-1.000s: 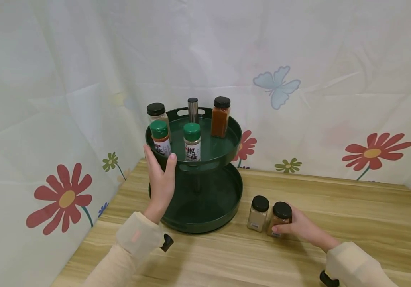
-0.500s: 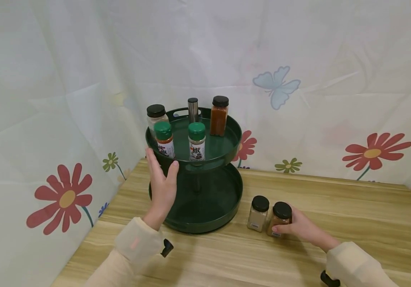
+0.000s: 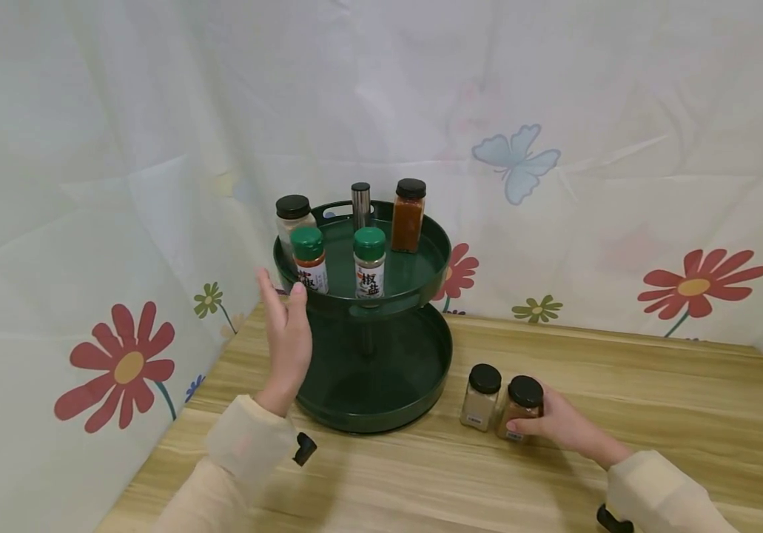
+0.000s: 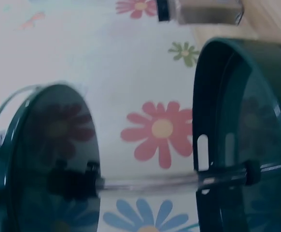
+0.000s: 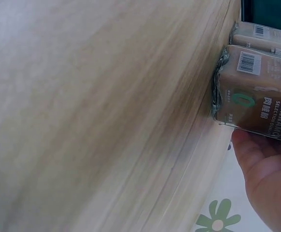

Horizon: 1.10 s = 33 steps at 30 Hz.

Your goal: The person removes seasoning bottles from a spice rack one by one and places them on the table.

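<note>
Dark green, a two-tier rack (image 3: pixel 381 420) stands on the wood-grain desk (image 3: pixel 621 377). The left hand (image 3: pixel 288 344) is upright just beside its upper tray, its grip wide, fingers extended and thumb apart; whether it touches the rim I cannot tell. The right hand (image 3: pixel 570 428) holds a black-lidded brown jar (image 3: pixel 517 411), its grip narrowed around the sides between thumb and fingers. That jar is upright on the desk, to the right of the rack, its partly visible label (image 5: pixel 278 116) beginning "GROUND CINNAM". Just beside it, on the rack's side, stands a beige jar (image 3: pixel 479 407) with a black lid.

The upper tray carries a green-capped red shaker (image 3: pixel 310 266), a green-capped pale shaker (image 3: pixel 369 266), a pale jar (image 3: pixel 291 226) behind the red shaker, and an orange-red jar (image 3: pixel 407 226) at the right rear. A shiny post (image 3: pixel 361 207) rises among them. Behind hangs a pale curtain (image 3: pixel 354 96) printed with flowers and a blue butterfly (image 3: pixel 517 159).
</note>
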Each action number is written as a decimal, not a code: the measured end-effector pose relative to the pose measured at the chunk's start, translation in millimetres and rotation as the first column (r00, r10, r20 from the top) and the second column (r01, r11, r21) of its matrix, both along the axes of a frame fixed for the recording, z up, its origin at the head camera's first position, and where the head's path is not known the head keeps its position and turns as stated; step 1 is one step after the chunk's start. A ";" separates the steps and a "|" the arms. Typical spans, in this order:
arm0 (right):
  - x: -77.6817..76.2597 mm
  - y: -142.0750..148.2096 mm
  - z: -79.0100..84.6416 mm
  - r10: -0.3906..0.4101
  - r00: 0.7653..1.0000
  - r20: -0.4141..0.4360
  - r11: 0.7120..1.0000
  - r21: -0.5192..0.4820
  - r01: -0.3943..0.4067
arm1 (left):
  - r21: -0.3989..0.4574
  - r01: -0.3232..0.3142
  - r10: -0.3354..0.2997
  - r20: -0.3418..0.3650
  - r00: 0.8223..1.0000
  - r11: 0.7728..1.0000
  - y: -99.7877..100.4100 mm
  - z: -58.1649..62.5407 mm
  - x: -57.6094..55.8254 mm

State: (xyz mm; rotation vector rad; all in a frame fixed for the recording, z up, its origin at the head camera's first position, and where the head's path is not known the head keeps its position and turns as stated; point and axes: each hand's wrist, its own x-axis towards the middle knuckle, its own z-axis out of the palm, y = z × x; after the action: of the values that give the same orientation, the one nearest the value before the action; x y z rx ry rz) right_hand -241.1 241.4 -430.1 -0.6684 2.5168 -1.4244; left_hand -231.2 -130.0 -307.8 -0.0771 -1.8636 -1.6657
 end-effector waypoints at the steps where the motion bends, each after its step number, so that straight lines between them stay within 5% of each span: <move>1: 0.0 0.0 -0.4 -0.002 1.000 -0.005 1.000 0.003 0.002 | 0.013 -0.006 0.006 0.000 1.000 1.000 -2.6 2.0 -1.7; 13: -1.8 0.5 -2.6 -0.018 0.998 -0.052 0.999 0.030 0.020 | 0.064 -0.047 0.043 0.070 0.997 0.997 -21.8 10.4 -25.5; 33: -0.8 2.3 -4.7 -0.009 0.998 -0.055 1.000 0.024 0.011 | 0.135 0.012 -0.034 0.161 0.986 0.991 -20.9 17.4 -44.1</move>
State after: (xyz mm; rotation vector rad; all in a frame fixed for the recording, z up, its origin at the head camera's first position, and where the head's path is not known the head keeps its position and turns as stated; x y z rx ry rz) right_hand -241.8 243.8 -434.9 -0.7012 2.5787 -1.3950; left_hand -275.3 -151.0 -290.5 0.0967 -1.8690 -1.8570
